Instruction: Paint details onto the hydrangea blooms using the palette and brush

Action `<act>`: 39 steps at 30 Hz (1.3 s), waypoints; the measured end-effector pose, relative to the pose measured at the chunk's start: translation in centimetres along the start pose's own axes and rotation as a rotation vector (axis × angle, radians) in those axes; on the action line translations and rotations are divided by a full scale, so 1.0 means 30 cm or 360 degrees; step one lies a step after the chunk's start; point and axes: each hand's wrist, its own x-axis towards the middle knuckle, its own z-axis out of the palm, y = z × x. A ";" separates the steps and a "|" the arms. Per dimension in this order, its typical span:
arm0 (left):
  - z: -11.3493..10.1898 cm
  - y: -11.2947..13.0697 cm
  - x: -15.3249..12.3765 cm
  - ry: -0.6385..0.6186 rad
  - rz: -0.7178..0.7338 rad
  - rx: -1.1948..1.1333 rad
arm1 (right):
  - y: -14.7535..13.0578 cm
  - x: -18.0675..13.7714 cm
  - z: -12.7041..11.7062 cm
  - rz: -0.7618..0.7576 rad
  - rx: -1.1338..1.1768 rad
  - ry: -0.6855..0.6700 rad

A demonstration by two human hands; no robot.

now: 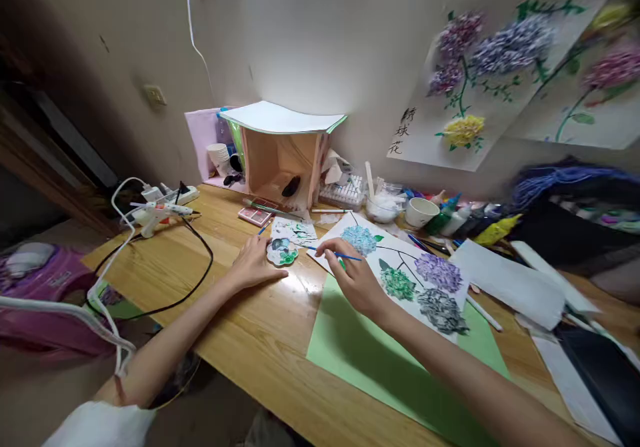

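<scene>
My right hand (353,277) pinches a thin blue paintbrush (347,256) between thumb and fingers. The brush points left, its tip close to the right rim of a small white scalloped paint palette (275,258) with green and dark grey paint in it. Against the palette's left side, my left hand (254,264) grips its edge, thumb stretched along the front. Under my right wrist lies a white sheet (369,278) bearing blue, green, purple and grey flower heads on drawn stems. A green sheet (365,347) lies beneath it.
Behind the palette is a paint-smeared paper (295,231) beside a pink-framed case (256,216). An open box (283,160), a white bowl (421,212) and paint bottles (443,217) line the wall. Cables (207,254) and a glue gun (153,219) sit left; folded white paper (510,284) right.
</scene>
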 end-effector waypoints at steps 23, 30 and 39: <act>0.065 0.385 0.064 0.0036 0.0632 -0.0728 | 0.040 -0.144 -0.368 -0.0213 -0.0131 0.0438; 0.147 0.495 0.055 -0.0045 0.0657 -0.0890 | 0.064 -0.205 -0.427 -0.0140 -0.0347 0.0374; 0.164 0.469 0.039 -0.0095 0.0650 -0.0903 | 0.110 -0.229 -0.412 -0.0057 -0.0351 0.0377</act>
